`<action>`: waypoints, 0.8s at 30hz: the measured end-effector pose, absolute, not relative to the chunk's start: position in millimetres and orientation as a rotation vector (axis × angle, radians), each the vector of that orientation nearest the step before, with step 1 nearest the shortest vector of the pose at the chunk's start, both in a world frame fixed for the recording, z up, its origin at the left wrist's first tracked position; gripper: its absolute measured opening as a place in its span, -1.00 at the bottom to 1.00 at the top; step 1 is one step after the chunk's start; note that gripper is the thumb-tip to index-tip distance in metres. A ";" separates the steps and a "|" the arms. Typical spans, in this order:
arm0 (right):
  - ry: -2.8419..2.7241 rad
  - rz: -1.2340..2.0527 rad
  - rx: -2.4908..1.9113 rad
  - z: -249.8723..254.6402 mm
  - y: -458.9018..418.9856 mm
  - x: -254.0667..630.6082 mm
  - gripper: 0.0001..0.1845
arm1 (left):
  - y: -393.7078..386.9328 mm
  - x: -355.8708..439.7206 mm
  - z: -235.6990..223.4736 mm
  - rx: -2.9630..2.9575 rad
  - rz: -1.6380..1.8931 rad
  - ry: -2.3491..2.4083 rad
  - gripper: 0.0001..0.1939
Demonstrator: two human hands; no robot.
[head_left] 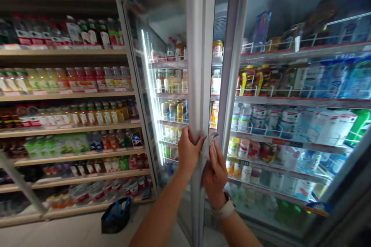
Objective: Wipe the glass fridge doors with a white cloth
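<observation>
A glass fridge door (pixel 194 65) with a pale metal frame stands ajar in front of me. My left hand (pixel 189 153) is closed round the edge of its frame, thumb on the near side. Just to the right, my right hand (pixel 215 171) presses a crumpled whitish cloth (pixel 213 141) against the same door's edge, its fingers together and pointing up. Part of the cloth is hidden under the fingers. A watch with a light strap (pixel 225 208) is on my right wrist.
Lit fridge shelves (pixel 290 100) carry bottles and cans behind the glass. Left of the fridge, wooden shelves (pixel 69 96) hold rows of bottles. A black bin (pixel 111 220) with blue items inside sits on the tiled floor (pixel 78 231).
</observation>
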State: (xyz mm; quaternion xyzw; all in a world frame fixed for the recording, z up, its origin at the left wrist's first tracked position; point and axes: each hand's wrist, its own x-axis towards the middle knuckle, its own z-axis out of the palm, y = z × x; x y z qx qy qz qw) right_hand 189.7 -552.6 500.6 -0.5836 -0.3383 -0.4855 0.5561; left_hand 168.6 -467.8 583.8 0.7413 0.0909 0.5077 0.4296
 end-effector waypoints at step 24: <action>-0.410 -1.417 -1.505 465.3 -412.9 282.4 -0.38 | -311.4 327.5 514.0 2.222 1.361 -0.500 -0.55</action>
